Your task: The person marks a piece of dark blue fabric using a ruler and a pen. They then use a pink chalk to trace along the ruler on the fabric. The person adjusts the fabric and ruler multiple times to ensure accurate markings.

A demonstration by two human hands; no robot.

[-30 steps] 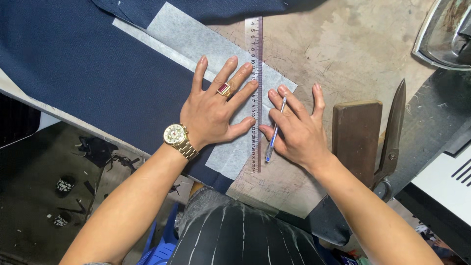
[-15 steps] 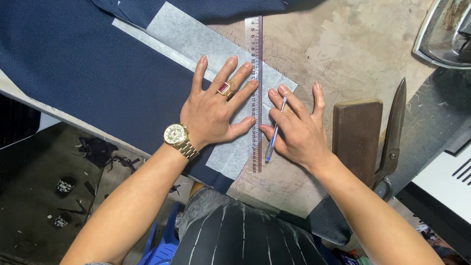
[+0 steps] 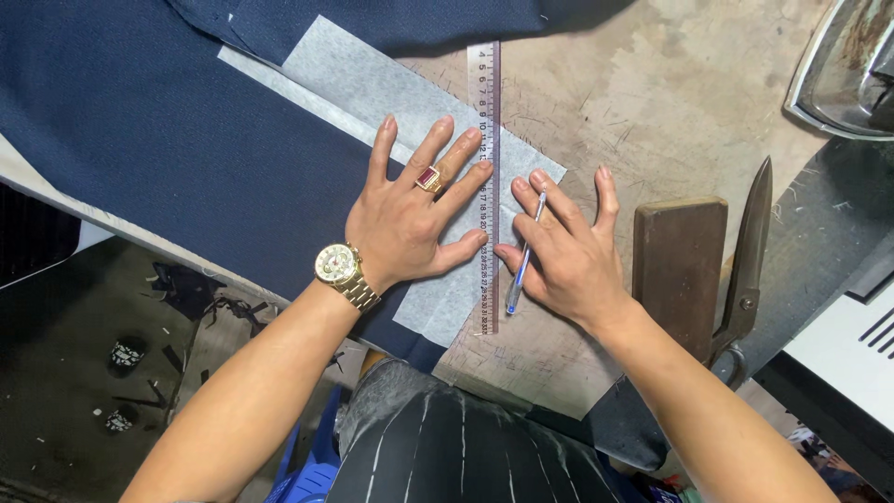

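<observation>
1. Nothing had moved since the earlier frames: both hands, the ruler and the pen lay just as they did a second before.
2. Left hand [image 3: 410, 224] lay flat at the centre of the frame, fingers spread wide and gripping nothing, pressing down on the pale grey interfacing strip [image 3: 372, 93]; its fingertips reached the left edge of the clear ruler [image 3: 489, 140].
3. Right hand [image 3: 568, 251] lay just right of the ruler, also spread nearly flat on the desk; its grip was loose, with a blue pen [image 3: 523, 261] lying between thumb and forefinger, the tip pointing toward the upper part of the frame beside the ruler's edge.
4. The ruler ran straight up and down the middle of the frame, lying across the right end of the interfacing strip.
5. The strip ran diagonally from the upper left to the centre, resting partly on navy fabric [image 3: 168, 140] that filled the upper left.
6. A gold watch [image 3: 337, 265] sat on the left wrist and a red-stoned ring [image 3: 428, 177] on one finger.
7. To the right lay a dark brown block [image 3: 680, 270], with large scissors [image 3: 745, 261] just beside it.
8. The worn, scratched desk [image 3: 652, 102] showed bare in the upper right.
</observation>
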